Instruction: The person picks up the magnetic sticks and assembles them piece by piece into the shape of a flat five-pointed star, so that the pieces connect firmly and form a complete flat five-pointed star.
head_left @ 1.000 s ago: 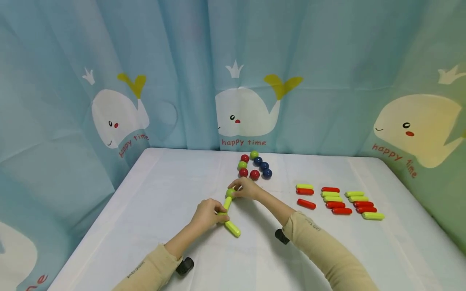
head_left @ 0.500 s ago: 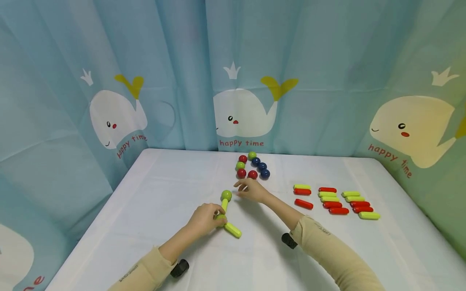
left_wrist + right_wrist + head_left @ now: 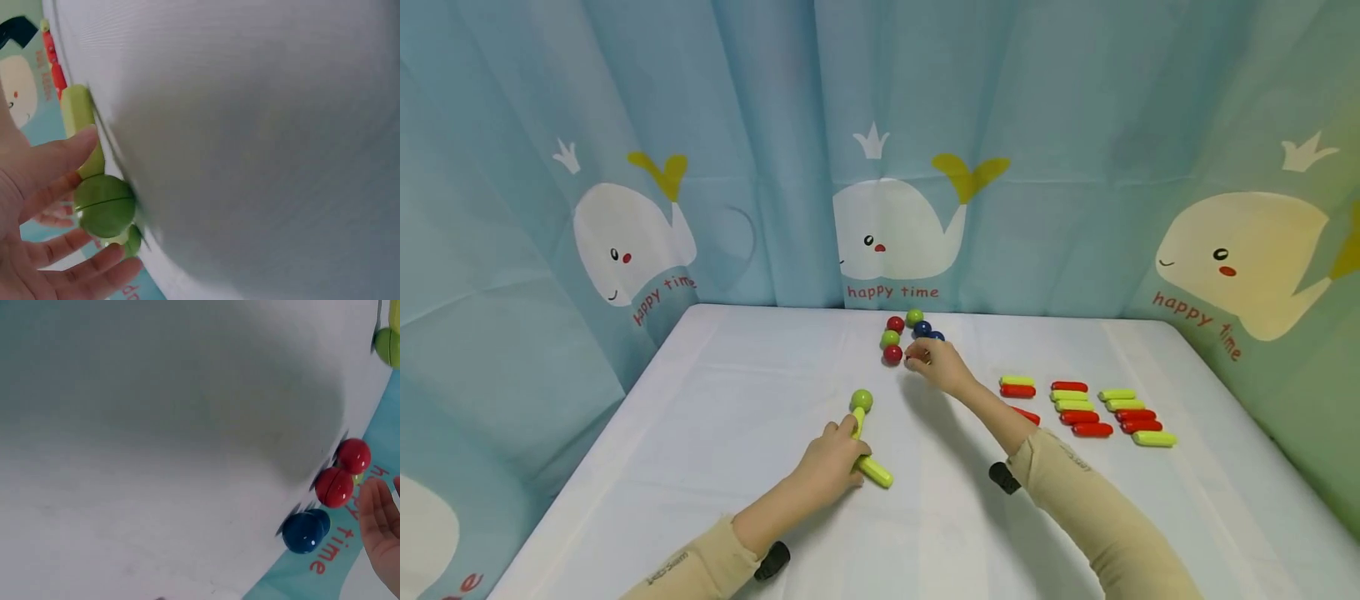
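Note:
Two yellow-green rods and two green balls form a bent chain on the table. In the head view, the far ball (image 3: 861, 401) and near rod (image 3: 876, 473) show, while my left hand (image 3: 826, 463) covers the joint between the rods. The left wrist view reveals the joint's green ball (image 3: 105, 209) beside my fingers. My left thumb and index finger pinch the yellow-green rod (image 3: 78, 109) there. Farther back, my right hand (image 3: 942, 367) reaches over the loose balls, its fingers beside a red ball (image 3: 334, 487) in the right wrist view. Those fingers look fairly straight.
Loose balls lie at the back: a red ball (image 3: 892, 355), a green ball (image 3: 914, 317), a blue ball (image 3: 922, 328) and others. Several red and yellow-green rods (image 3: 1075, 406) lie in groups on the right. A whale-print curtain (image 3: 760, 167) hangs behind the table.
My right hand has let go of the chain's far green ball and moved back and right to the loose balls. My left hand has shifted its hold from the joint ball onto a rod.

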`<state>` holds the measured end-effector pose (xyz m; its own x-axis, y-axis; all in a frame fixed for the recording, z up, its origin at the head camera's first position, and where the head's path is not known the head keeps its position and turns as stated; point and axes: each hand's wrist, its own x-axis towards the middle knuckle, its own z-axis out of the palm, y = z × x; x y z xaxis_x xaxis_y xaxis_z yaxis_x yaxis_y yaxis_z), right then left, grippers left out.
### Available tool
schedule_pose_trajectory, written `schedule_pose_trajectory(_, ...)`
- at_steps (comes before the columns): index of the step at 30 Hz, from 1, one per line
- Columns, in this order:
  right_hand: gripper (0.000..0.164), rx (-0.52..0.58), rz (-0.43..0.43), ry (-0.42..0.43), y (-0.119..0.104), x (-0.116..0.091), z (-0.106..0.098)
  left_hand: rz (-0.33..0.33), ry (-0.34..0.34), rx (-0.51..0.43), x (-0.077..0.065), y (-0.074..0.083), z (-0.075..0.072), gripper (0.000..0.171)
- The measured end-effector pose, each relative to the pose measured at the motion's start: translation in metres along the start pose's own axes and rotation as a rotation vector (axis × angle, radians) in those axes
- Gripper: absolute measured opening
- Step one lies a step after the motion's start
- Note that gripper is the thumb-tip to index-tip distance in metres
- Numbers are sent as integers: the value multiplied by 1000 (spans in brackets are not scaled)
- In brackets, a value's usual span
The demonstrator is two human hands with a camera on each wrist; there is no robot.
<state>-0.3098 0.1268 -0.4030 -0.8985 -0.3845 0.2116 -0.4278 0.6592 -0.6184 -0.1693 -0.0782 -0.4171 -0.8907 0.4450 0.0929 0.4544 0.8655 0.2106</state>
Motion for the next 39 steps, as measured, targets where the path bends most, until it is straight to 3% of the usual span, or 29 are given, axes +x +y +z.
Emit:
schedule_pose_trajectory(7,18,-70,44,13,4,14,0,13,20,-73,2,-3,4,24)
schedule_pose_trajectory(13,17,-126,46,3,9,15,2,-32,3,-179,0,-10,5,27)
schedule_pose_trajectory(24,18,-142,61,45,21,14,0,-51,26,-305,-1,-26,3,26)
schedule_pose_trajectory(29,21,-143,69,31,22,17,-3,-60,9,-329,1,-28,2,26)
schedule_pose_trajectory(39,19,-243,40,98,37,6,-18,-68,11,-281,0,-25,2,26)
